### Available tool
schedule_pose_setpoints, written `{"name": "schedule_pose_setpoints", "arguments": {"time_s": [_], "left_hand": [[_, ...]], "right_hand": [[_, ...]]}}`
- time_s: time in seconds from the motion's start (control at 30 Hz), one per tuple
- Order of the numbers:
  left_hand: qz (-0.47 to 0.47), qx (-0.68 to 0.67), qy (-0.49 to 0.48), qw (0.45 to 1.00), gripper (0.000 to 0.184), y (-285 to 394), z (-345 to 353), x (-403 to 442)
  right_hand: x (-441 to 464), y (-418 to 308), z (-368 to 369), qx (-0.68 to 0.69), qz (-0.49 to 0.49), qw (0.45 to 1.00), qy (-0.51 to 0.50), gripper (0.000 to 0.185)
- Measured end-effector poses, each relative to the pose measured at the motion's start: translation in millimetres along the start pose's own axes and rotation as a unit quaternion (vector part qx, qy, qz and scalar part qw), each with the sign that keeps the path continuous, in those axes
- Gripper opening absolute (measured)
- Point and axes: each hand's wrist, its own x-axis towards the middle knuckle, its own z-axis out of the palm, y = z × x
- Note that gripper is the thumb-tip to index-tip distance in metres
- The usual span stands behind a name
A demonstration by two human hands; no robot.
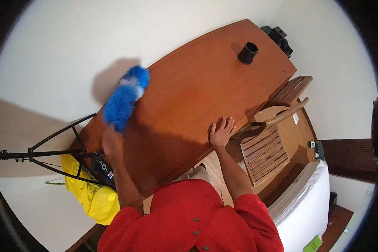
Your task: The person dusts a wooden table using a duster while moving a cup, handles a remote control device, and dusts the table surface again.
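Blue duster (122,103) was at the far edge of the tabletop (189,92), held in the left grip (112,145). The right grip (221,133) lay wide on the near edge. Light, slow strokes seemed best.

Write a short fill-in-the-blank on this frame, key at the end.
1. The left hand holds a duster coloured white and ____.
2. The right hand rests on the table with its fingers ____, not curled.
3. The container on the table is ____.
4. The shirt is ____.

Missing words: blue; extended; black; red.
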Motion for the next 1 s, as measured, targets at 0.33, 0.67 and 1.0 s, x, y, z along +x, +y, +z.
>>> {"name": "schedule_pose_setpoints", "arguments": {"time_s": [0.33,0.67,1.0], "left_hand": [[0.279,-0.274,-0.128,0.911,0.04,137,57,-2],[0.107,-0.166,0.044,0.979,0.051,16,54,-20],[0.011,-0.169,-0.01,0.986,0.04,-10,4,-17]], "right_hand": [[0,3,0,0.019,-0.024,0.999,0.013,0.066],[0,3,3,0.005,-0.013,1.0,0.005,0.065],[2,1,-1,0.002,-0.007,1.0,-0.025,0.069]]}}
